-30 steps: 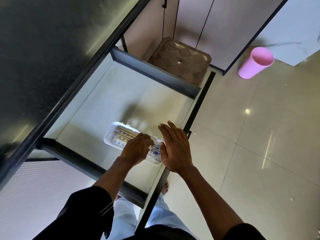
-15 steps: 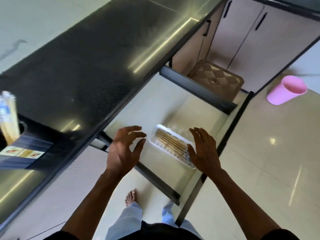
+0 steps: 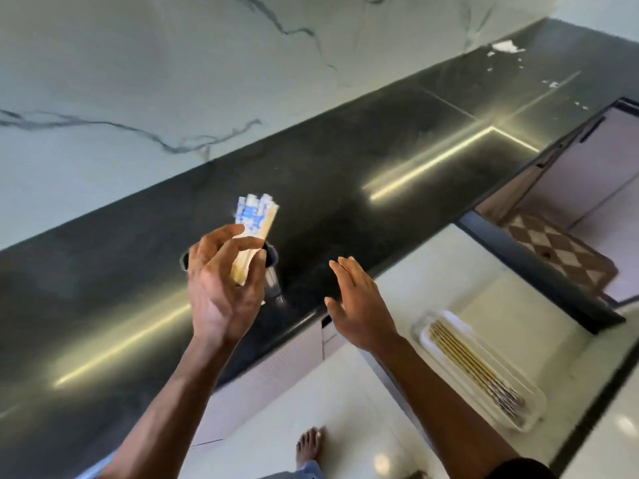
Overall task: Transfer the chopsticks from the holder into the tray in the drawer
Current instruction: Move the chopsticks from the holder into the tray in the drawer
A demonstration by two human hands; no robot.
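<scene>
A bundle of wooden chopsticks (image 3: 256, 219) with blue-and-white paper tops stands in a dark holder (image 3: 272, 259) on the black counter. My left hand (image 3: 221, 288) is wrapped round the bundle, thumb and fingers lying across it. My right hand (image 3: 359, 305) hovers flat with fingers apart over the counter's front edge, holding nothing. Lower right, the white tray (image 3: 426, 328) lies in the open drawer (image 3: 432, 271). Several chopsticks in the tray (image 3: 470, 361) lie side by side along its length.
The black counter (image 3: 345, 174) runs diagonally under a marble wall (image 3: 173, 81). A brown patterned stool (image 3: 560, 250) stands beyond the drawer's dark far side. Cabinet doors (image 3: 587, 174) are at the right. My bare foot (image 3: 307, 444) is on the pale floor below.
Both hands left the tray in the drawer and rose to the counter. My view swung up and left. My left hand reached the holder and closed round the chopstick bundle.
</scene>
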